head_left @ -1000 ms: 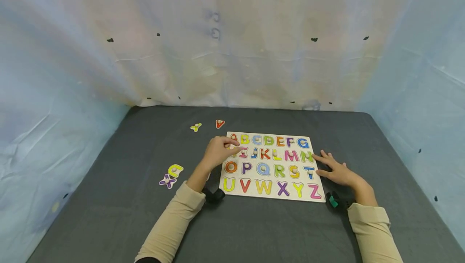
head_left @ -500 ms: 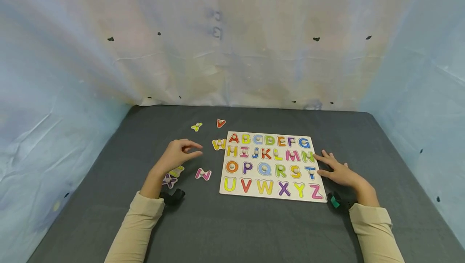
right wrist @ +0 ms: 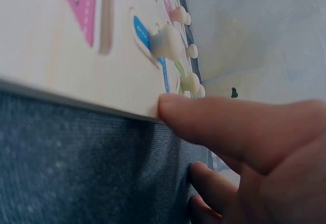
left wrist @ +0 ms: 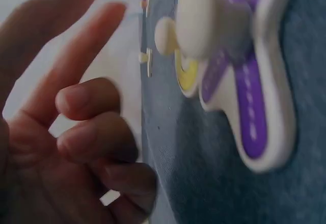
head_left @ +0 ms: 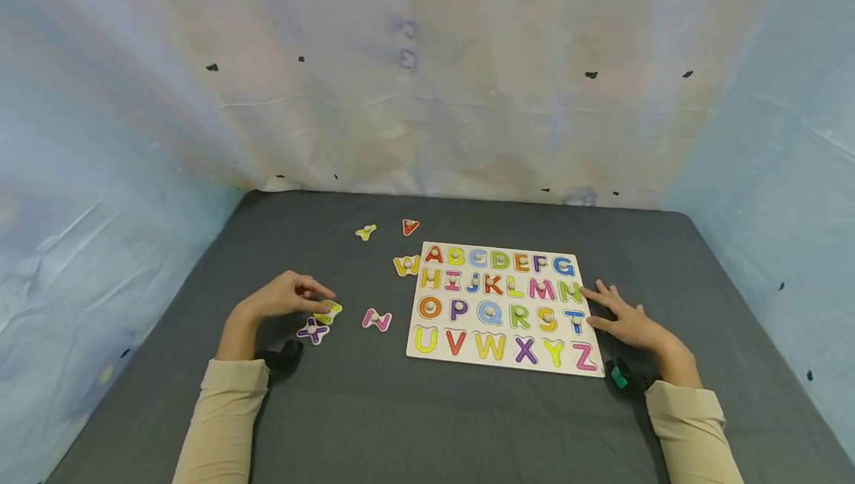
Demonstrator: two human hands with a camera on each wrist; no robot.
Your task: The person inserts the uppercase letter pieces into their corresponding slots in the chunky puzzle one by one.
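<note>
In the head view my left hand point(head_left: 287, 295) hovers at the left, its fingertips right over the yellow letter piece point(head_left: 332, 309). Below that piece, and close against it, lies a purple X piece point(head_left: 312, 331). The left wrist view shows thumb and index finger stretched out and apart, the other fingers curled, with nothing between them; the purple X point(left wrist: 250, 112) and its round knob stand large beside them. My right hand point(head_left: 628, 321) rests with spread fingers at the right edge of the alphabet board point(head_left: 471, 358). Its thumb touches the board's edge near the blue T point(right wrist: 141, 33).
A pink zigzag piece point(head_left: 377, 320) lies between the left hand and the board. A yellow W point(head_left: 405, 266) lies at the board's left edge. Farther back are a yellow-green Y point(head_left: 365, 232) and a red V point(head_left: 410, 227). The dark cloth point(head_left: 427, 424) covers the table.
My left hand has moved left from the board's upper left corner to the yellow piece. The W and pink pieces, which it covered, now show. The right hand stays at the board's edge.
</note>
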